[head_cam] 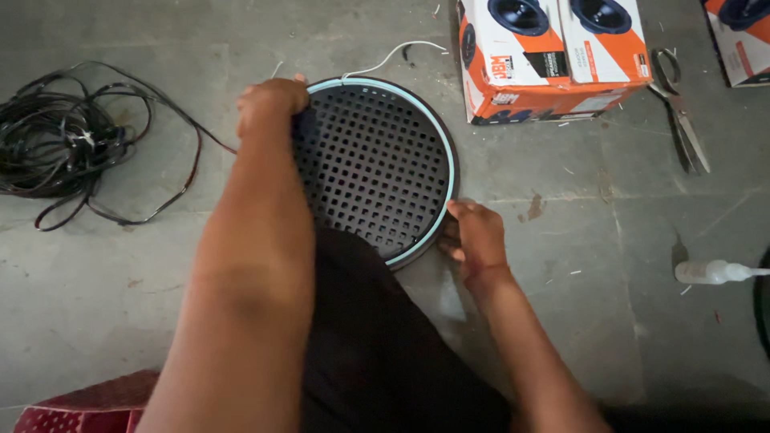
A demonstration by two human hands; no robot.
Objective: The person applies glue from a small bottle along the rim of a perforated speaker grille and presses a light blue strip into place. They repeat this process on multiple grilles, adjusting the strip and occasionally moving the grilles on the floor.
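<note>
Bare forearms, no sleeves; dark trousers (377, 353).

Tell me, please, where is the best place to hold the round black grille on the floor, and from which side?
Probably at the rim, on opposite edges. The round grille lies flat on the floor, so only its pale outer ring offers a grip. The left hand already grasps the far-left edge, and the right hand the near-right edge.

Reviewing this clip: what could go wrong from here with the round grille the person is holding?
1. The thin white wire running out from the round speaker grille lies loose on the floor; turning the grille might tug or snag it.
2. The left hand and right hand grip only the rim, so the pale trim ring could slip.
3. Open scissors lie near the right hand.
</note>
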